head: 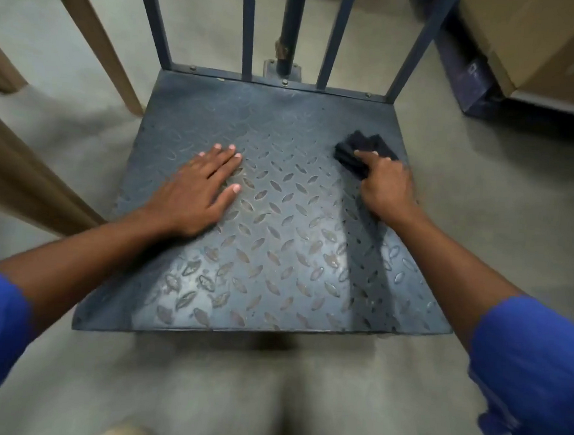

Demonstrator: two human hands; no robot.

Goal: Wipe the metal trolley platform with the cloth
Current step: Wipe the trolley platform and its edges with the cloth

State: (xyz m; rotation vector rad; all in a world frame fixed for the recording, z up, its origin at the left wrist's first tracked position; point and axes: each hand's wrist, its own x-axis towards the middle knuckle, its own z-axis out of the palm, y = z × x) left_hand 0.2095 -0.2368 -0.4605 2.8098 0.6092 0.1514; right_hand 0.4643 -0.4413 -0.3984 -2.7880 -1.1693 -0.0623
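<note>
The metal trolley platform (277, 250) is a dark blue-grey plate with a raised diamond tread, lying low over the floor. A small dark folded cloth (367, 148) sits on its right side, near the right edge. My right hand (386, 186) grips the cloth's near end, fingers curled over it, and presses it against the plate. My left hand (200, 192) lies flat on the left half of the platform, fingers straight and spread, holding nothing.
Upright blue metal bars (248, 30) rise from the platform's far edge. Tan legs (98, 44) stand on the left. A cardboard box (541, 41) on a dark blue pallet (472, 80) is at the back right. Grey concrete floor (268, 384) surrounds the trolley.
</note>
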